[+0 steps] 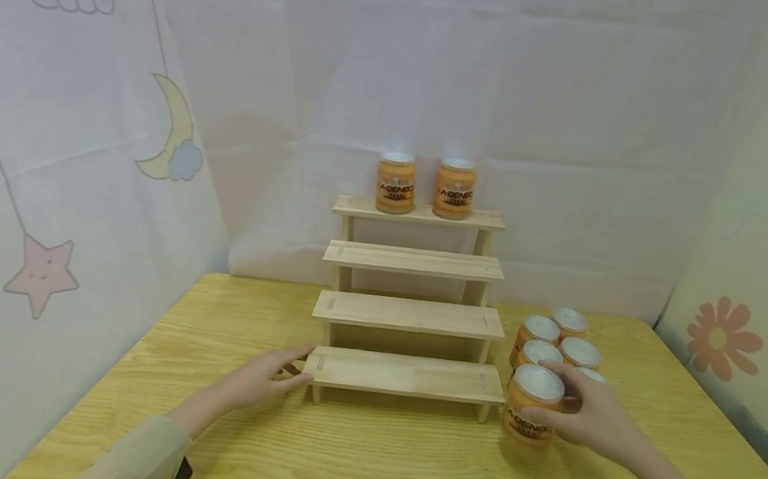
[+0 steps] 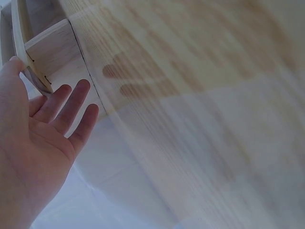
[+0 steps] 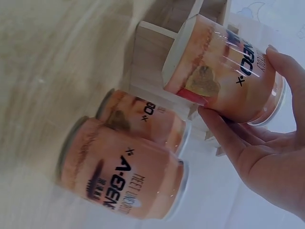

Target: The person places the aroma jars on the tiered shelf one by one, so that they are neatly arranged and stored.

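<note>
A stepped wooden display rack (image 1: 413, 316) stands on the table, with two orange cans, a left can (image 1: 395, 185) and a right can (image 1: 454, 190), upright on its top step. My left hand (image 1: 265, 374) holds the left end of the lowest step (image 1: 402, 375) between thumb and forefinger; in the left wrist view the other fingers of that hand (image 2: 47, 138) are spread. My right hand (image 1: 591, 412) grips an orange can (image 1: 527, 413) with a silver lid, beside the rack's right end. In the right wrist view this can (image 3: 224, 71) is raised off the table.
Several more orange cans, among them a rear can (image 1: 569, 321), stand grouped on the table right of the rack, close behind my right hand. The wooden table (image 1: 338, 462) meets pale patterned cloth walls (image 1: 563, 117) at the back and sides.
</note>
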Demonstrator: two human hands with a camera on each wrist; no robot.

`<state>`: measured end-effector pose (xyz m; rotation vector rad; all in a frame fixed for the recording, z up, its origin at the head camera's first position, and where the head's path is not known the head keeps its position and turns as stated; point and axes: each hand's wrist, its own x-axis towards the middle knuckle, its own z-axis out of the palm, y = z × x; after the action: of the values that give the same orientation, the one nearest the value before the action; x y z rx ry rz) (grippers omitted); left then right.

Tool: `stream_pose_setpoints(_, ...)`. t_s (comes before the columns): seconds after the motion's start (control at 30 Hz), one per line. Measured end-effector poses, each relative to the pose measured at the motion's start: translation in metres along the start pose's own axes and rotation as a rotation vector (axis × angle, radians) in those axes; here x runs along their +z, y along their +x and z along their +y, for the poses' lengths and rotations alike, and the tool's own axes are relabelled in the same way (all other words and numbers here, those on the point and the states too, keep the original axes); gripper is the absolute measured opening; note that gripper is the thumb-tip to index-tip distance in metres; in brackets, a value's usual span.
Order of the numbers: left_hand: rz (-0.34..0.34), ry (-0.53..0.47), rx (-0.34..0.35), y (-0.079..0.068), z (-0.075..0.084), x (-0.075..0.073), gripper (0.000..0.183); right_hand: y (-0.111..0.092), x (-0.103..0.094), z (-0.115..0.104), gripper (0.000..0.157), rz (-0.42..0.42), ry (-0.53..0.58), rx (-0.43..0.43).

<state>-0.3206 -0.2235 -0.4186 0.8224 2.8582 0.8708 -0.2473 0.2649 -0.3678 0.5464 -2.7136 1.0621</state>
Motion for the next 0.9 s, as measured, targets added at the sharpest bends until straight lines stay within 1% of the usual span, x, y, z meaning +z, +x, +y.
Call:
stream_pose_setpoints(0.1, 0.002, -0.001, 0.002, 0.001, 0.000, 0.000, 0.068, 0.006, -0.001, -0.005, 0.073, 0.017, -0.002, -0.007)
stream_pose_setpoints(0.23, 0.009, -0.003, -0.004, 0.000, 0.000, 0.000, 0.067, 0.013, -0.005, -0.012, 0.074, 0.011, 0.038, -0.014)
stream_pose_setpoints(0.33, 0.011, 0.004, -0.012, 0.000, -0.001, 0.001, 0.067, 0.019, -0.007, -0.017, 0.074, 0.019, 0.067, -0.053)
stream_pose_setpoints(0.43, 0.012, 0.007, -0.016, -0.001, -0.002, 0.002, 0.067, 0.026, -0.007, -0.022, 0.074, 0.047, 0.046, -0.076)
stream_pose_setpoints(0.53, 0.015, 0.006, -0.014, -0.002, -0.002, 0.002, 0.067, 0.034, -0.008, -0.027, 0.071, 0.069, 0.028, -0.039)
stream_pose_setpoints(0.6, 0.020, 0.007, -0.008, -0.002, -0.003, 0.002, 0.067, 0.041, -0.008, -0.031, 0.069, 0.074, 0.052, -0.018)
stream_pose_setpoints(0.67, 0.023, 0.015, 0.000, -0.001, -0.003, 0.002, 0.067, 0.048, -0.009, -0.035, 0.067, 0.072, 0.110, -0.001)
stream_pose_setpoints(0.77, 0.021, 0.010, 0.009, -0.001, -0.003, 0.003, 0.067, 0.060, -0.011, -0.042, 0.066, 0.069, 0.168, -0.021)
stream_pose_setpoints(0.83, 0.018, 0.004, 0.007, -0.001, -0.002, 0.002, 0.068, 0.069, -0.012, -0.047, 0.065, 0.069, 0.181, -0.037)
stream_pose_setpoints(0.9, 0.015, -0.003, 0.001, -0.001, -0.002, 0.002, 0.068, 0.077, -0.013, -0.053, 0.065, 0.070, 0.185, -0.070)
